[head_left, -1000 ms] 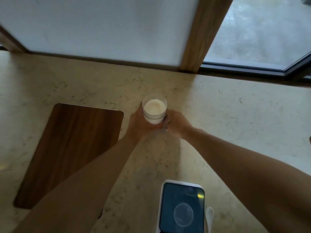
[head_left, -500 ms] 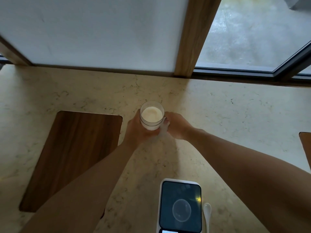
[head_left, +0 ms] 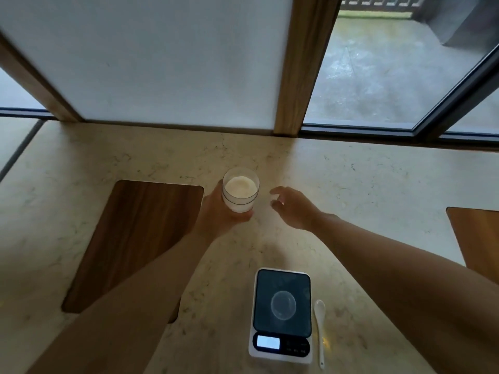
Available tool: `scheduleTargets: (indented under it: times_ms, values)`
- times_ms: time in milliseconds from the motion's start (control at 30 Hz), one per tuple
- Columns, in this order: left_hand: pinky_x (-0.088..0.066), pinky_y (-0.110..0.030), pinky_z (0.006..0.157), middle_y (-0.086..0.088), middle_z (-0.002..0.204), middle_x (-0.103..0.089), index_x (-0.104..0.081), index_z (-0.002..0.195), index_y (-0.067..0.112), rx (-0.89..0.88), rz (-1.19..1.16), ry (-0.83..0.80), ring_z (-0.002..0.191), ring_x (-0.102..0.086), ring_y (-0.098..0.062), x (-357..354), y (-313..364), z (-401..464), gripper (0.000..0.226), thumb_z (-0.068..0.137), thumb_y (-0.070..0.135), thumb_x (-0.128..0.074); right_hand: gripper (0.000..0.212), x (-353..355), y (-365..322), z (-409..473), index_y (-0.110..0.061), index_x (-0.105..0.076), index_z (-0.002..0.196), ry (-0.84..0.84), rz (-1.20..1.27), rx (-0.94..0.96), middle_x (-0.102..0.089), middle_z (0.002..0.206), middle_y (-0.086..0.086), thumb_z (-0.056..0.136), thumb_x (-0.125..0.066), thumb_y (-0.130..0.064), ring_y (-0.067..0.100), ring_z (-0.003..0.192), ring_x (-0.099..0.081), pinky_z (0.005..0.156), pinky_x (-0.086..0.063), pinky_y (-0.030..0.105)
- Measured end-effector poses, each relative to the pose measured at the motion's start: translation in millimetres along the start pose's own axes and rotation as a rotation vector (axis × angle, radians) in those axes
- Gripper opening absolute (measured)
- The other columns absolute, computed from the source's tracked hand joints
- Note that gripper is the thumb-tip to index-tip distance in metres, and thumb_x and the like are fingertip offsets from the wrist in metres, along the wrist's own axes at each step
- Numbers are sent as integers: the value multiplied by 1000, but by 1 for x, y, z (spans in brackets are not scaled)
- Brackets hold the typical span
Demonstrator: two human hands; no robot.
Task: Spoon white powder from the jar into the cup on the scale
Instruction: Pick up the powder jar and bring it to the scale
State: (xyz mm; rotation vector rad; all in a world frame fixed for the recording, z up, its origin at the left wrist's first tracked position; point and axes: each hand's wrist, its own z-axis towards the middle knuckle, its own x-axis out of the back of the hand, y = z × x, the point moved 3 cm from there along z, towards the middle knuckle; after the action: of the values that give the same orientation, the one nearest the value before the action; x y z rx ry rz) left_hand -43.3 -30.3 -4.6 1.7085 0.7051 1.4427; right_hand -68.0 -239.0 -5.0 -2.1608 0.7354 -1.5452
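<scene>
Right hand (head_left: 293, 207) now off jar (head_left: 240, 189), fingers spread, hovering beside it. Left hand (head_left: 218, 214) wrapped round jar of white powder (head_left: 240, 187), lid off. Clear cup (head_left: 283, 305) on scale (head_left: 282, 314); white spoon (head_left: 320, 327) just right.

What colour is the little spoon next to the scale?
White. The spoon shows best in the head view, lying right of the scale.

Scale (head_left: 280, 344) display digits unreadable; jar (head_left: 240, 191) base behind left hand (head_left: 218, 214).
</scene>
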Motion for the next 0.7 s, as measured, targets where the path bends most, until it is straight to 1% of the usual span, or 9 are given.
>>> scheduleTargets:
  times_ms: [67,200,267,367,500,533,600,633,700]
  values:
    - [-43,-5,73,22,104,-64,-44,122,43,-2,5,4,96,-59,8,5,2,-16,88,45,50,-88,38,2,-1,-18,-14,-52,135,14,5,-8,-64,125,13,100,-50,-27,25,111,-62,88,-44,29]
    - [-49,-18,78,16,106,-64,-46,121,38,-34,9,-29,96,-62,-2,14,7,-45,88,45,51,-87,39,4,0,-55,-16,-50,137,8,-12,-18,-62,127,11,101,-48,-30,24,112,-60,94,-46,33]
    - [-51,-21,80,13,107,-65,-46,121,36,-59,18,-37,97,-63,-6,18,9,-60,87,46,50,-87,40,4,3,-76,-17,-49,137,7,-10,-27,-63,126,11,101,-48,-31,23,112,-60,93,-44,30]
    - [-54,-30,82,8,106,-65,-48,119,30,-49,34,-45,95,-63,-11,20,11,-82,82,49,48,-87,41,1,7,-104,-16,-50,138,3,4,-53,-61,131,11,100,-49,-30,24,114,-59,92,-41,29]
    - [-47,-24,79,9,107,-63,-46,121,33,-7,37,-45,95,-61,-12,17,9,-111,86,47,51,-86,42,-14,19,-139,-16,-49,139,-17,12,-107,-56,137,11,100,-49,-29,25,116,-57,94,-42,30]
    - [-49,-26,80,7,107,-64,-46,120,31,0,39,-72,95,-61,-13,15,8,-118,85,48,52,-86,41,-18,24,-148,-15,-49,139,-20,18,-125,-55,138,11,100,-50,-28,26,117,-57,94,-42,31]
    - [-54,-39,86,-2,107,-65,-49,119,23,0,36,-134,97,-62,-21,11,6,-130,81,52,50,-86,41,-25,33,-164,-15,-49,138,-22,28,-157,-55,138,12,100,-50,-27,26,117,-56,96,-42,32]
    - [-54,-44,87,-5,107,-65,-50,117,20,5,38,-141,97,-63,-24,11,5,-133,79,53,48,-86,40,-27,36,-168,-14,-50,138,-21,28,-168,-56,137,12,99,-51,-27,26,117,-56,95,-41,31]
    - [-53,-48,86,-9,106,-65,-52,115,15,15,35,-157,96,-63,-28,9,2,-144,75,56,45,-87,41,-33,41,-179,-13,-50,138,-20,27,-182,-57,135,13,99,-51,-25,26,117,-55,94,-41,31]
